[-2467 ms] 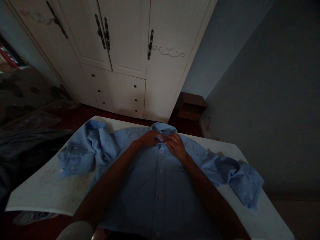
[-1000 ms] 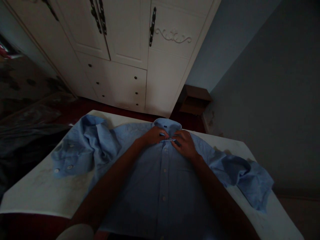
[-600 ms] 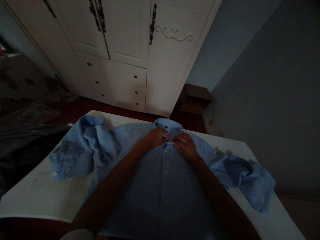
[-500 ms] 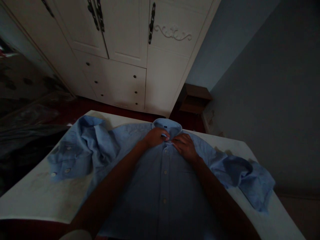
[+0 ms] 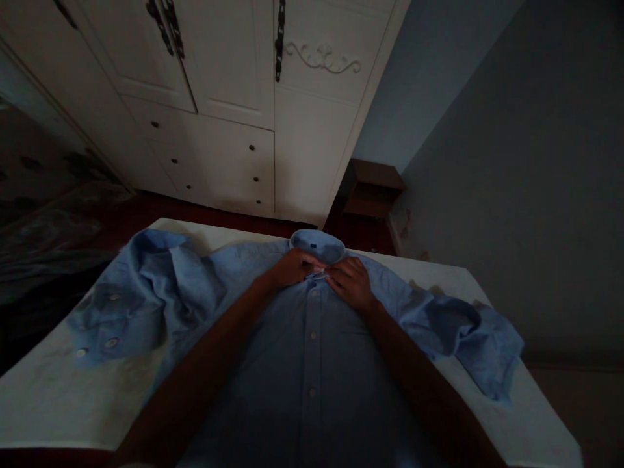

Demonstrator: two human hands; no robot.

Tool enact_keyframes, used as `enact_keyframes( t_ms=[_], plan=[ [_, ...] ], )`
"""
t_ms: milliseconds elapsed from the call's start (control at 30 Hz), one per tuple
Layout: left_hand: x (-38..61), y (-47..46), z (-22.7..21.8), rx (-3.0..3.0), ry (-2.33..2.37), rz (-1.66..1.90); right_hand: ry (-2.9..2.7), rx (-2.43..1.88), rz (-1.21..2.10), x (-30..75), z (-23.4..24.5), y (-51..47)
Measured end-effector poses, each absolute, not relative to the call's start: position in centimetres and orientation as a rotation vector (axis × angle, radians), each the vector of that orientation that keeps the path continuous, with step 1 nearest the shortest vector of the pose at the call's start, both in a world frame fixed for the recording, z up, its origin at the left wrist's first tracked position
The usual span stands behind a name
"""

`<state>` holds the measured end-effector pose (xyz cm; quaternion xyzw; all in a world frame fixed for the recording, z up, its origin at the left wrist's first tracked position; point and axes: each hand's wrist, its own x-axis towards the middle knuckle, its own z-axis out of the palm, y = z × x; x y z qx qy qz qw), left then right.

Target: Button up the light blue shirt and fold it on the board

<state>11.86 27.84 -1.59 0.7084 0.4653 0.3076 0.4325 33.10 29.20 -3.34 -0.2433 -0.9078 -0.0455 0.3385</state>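
A blue long-sleeved shirt lies front up on a white table, its collar at the far edge and its sleeves spread to both sides. Just below the collar, my left hand pinches the front edge of the shirt. My right hand meets it there, fingers closed on the same bit of cloth. Whether a button is between the fingertips is hidden. Down the placket below my hands, several white buttons show in their places. The left-hand cuff has buttons too.
Beyond the table stands a white wardrobe with dark handles and drawer knobs. A small brown cabinet sits by the grey wall. Dark cloth and clear plastic lie at the left. The floor is dark red.
My fingertips have shifted slightly at the collar opening and drawn closer together. The whole view has moved a little, so everything appears farther left. The shirt lies as before.
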Motion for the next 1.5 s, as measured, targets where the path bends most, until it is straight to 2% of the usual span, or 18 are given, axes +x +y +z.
enact_keyframes(
  t_ms=[533, 800, 967, 1233, 1500],
  plan=[
    [12.8, 27.6, -1.4, 1.899, 1.243, 0.82, -2.316, -0.707, -0.172, 32.7, -3.1, 29.0],
    [12.5, 27.2, -2.1, 1.851, 1.041, 0.882, -2.376, -0.749, -0.196, 32.6, -3.2, 29.0],
    [12.6, 26.9, -2.7, 1.812, 1.184, 0.872, -2.386, -0.753, -0.231, 32.4, -3.3, 29.0],
    [14.2, 25.3, -3.1, 1.847, 1.342, 1.11, -2.41, -0.771, -0.263, 32.2, -3.2, 28.9],
    [15.4, 24.1, -2.3, 1.974, 1.571, 0.985, -2.421, -0.776, -0.227, 32.2, -3.3, 29.0]
  ],
)
